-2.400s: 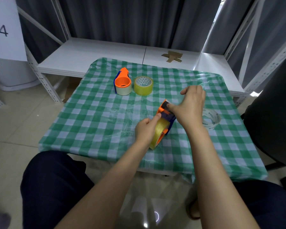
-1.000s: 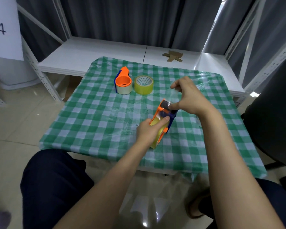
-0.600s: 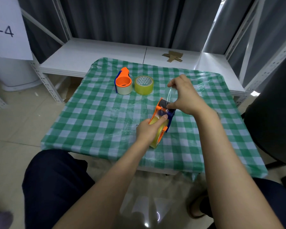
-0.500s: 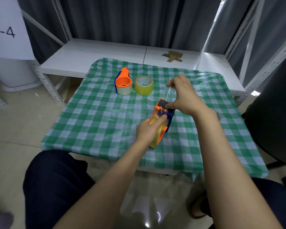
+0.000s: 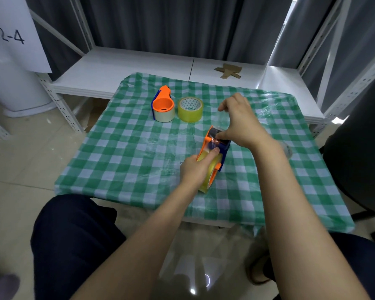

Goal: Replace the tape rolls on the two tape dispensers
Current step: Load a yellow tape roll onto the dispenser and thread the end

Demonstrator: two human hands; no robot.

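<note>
An orange and blue tape dispenser (image 5: 213, 148) with a yellow roll (image 5: 208, 178) in it stands on edge near the table's front. My left hand (image 5: 196, 167) grips its roll end, thumb on the roll. My right hand (image 5: 239, 121) pinches a strip of clear tape drawn up from the dispenser's front, thumb pressing at the blade end. A second orange and blue dispenser (image 5: 163, 105) holding a whitish roll lies at the back of the table. A loose yellow tape roll (image 5: 190, 109) lies beside it.
The table wears a green checked cloth under clear plastic (image 5: 139, 144). A nearly used-up clear roll (image 5: 287, 149) peeks out behind my right forearm. White metal shelving (image 5: 139, 66) stands behind the table, a dark chair (image 5: 359, 152) at the right.
My right hand has lifted from the dispenser's top and drawn the tape end up and away, then shifted slightly. My left hand keeps its grip on the dispenser.
</note>
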